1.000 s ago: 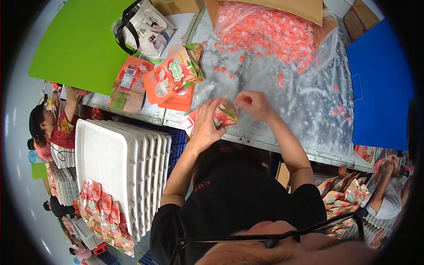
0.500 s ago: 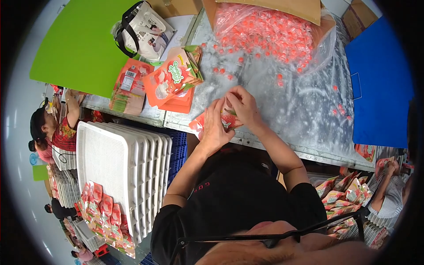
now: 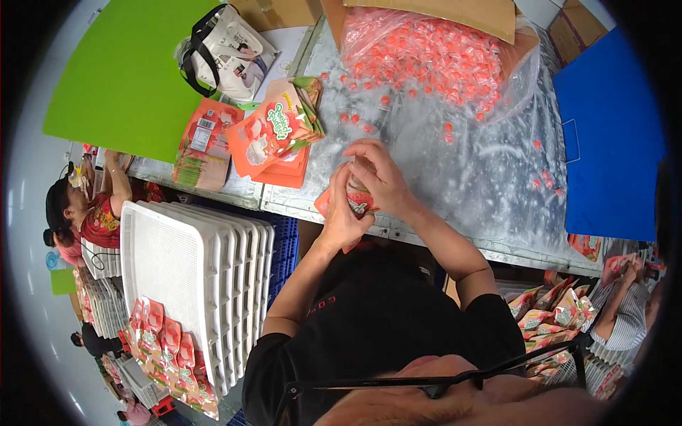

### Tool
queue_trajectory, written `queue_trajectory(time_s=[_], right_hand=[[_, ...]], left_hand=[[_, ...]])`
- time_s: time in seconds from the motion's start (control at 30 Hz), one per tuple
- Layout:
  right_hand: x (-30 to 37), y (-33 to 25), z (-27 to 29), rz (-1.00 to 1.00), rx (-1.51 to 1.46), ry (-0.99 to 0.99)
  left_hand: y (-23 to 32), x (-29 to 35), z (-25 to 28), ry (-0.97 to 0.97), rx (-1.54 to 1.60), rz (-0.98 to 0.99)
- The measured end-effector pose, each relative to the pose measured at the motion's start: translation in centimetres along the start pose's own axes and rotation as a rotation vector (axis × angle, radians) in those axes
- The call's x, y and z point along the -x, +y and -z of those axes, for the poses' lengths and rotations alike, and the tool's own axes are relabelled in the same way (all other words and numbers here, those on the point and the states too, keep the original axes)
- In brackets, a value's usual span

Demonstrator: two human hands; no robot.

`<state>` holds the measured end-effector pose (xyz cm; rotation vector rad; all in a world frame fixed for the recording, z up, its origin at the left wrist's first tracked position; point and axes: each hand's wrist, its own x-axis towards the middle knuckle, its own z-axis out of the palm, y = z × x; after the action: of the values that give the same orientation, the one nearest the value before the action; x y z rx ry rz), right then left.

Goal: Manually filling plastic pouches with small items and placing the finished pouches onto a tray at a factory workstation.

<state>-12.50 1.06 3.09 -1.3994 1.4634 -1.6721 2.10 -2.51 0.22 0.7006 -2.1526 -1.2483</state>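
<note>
Inward comes the right hand (image 3: 383,181), clear of the pouch a second ago, now bent over its top; whether it pinches, can't tell. Left hand (image 3: 342,219) grips that one pouch (image 3: 360,201) by its side, at the table's (image 3: 476,195) near edge. Leftward: two piles (image 3: 268,135) of flat pouches, one tote (image 3: 234,60), one tray stack (image 3: 167,248). Ahead, one carton (image 3: 440,11), candies (image 3: 426,53) beyond counting.

The bright view bends toward black edges.
</note>
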Motion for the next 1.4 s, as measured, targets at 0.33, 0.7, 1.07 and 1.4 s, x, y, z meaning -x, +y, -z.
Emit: queue_trajectory(time_s=[0.33,0.7,1.07,1.4], right_hand=[[-0.7,-1.1,1.4,-0.16,-0.43,0.028],[0.0,15.9,12.5,-0.07,1.097,0.573],[-7.3,15.9,7.5,-0.058,1.162,0.151],[-4.2,16.5,8.1,0.094,0.976,-0.032]], left_hand=[[0.3,-0.2,-0.1,0.05,-0.071,-0.055],[0.8,0.9,1.6,0.247,0.198,0.009],[1.1,2.2,3.3,0.295,0.226,0.075],[0.2,2.4,3.8,0.299,0.185,0.066]])
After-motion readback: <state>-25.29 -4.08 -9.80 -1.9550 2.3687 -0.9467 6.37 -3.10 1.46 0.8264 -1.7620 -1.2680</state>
